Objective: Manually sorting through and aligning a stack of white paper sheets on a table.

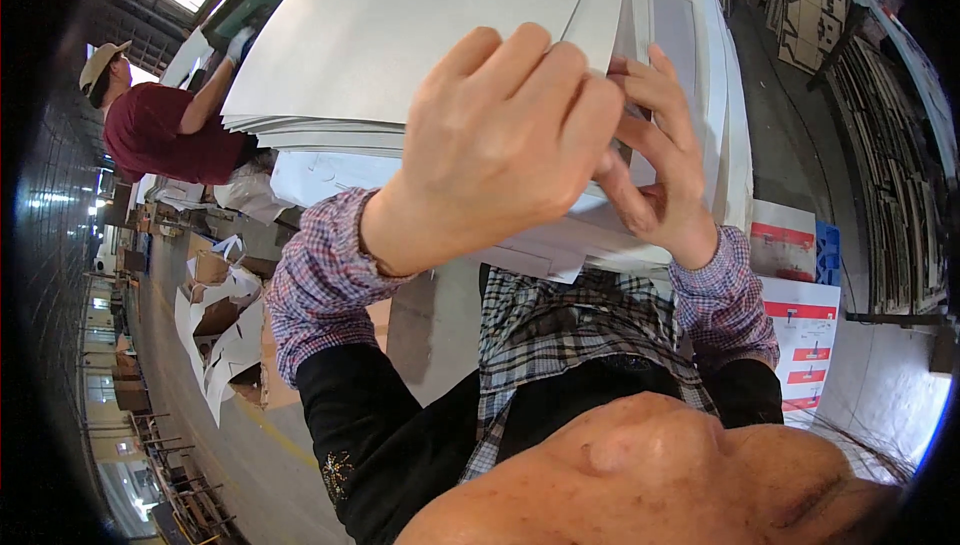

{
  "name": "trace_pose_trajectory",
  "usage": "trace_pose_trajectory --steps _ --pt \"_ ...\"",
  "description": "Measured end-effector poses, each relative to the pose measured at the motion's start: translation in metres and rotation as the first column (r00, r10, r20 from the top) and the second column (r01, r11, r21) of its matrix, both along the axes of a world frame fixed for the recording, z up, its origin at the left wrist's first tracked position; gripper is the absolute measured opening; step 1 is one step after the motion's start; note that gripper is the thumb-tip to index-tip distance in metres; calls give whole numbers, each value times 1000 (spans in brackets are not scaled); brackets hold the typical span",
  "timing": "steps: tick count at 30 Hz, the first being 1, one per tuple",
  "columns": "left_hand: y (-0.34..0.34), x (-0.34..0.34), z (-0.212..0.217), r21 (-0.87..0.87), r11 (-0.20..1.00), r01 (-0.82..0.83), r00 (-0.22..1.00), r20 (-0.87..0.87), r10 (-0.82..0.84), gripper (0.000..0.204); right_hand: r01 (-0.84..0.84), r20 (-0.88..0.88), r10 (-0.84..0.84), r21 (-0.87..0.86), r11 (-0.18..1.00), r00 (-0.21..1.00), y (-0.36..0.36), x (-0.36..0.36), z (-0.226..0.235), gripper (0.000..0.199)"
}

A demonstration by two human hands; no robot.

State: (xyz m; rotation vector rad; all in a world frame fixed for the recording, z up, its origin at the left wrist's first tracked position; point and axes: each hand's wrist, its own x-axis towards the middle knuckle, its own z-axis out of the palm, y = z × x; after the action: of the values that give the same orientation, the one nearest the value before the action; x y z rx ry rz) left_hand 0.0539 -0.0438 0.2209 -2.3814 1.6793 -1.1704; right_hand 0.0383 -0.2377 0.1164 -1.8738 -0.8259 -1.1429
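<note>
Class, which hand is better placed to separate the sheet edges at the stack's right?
Probably the right hand: it looks open and nearer those sheet edges. The left hand is curled, farther left; whether it grips anything is hidden.

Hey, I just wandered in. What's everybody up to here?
A person has both bare hands over a stack of large white sheets. The left hand is curled, its fingertips hidden; the right hand is close beside it, fingers bent. Whether either grips a sheet isn't clear. Off to the left, a co-worker in maroon has a gloved hand near the stack's far edge.
</note>
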Motion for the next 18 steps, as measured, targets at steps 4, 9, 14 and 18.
trace_pose_trajectory --steps 4,9,14,18 --pt "-12 10 -10 -33 999 21 999 -24 -22 24 -20 -26 20 22 1000 999 2 4 1 26" --pt "4 7 -8 -39 998 53 998 -38 -54 24 8 -1 -8 1 1000 1000 0 8 -3 28" --pt "17 1 -5 -4 1000 -6 982 -189 5 22 -129 -156 139 74 989 978 -11 5 0 26" --pt "10 -7 6 -10 1000 9 945 -327 -11 26 -188 -188 213 141 972 959 -11 4 1 29"
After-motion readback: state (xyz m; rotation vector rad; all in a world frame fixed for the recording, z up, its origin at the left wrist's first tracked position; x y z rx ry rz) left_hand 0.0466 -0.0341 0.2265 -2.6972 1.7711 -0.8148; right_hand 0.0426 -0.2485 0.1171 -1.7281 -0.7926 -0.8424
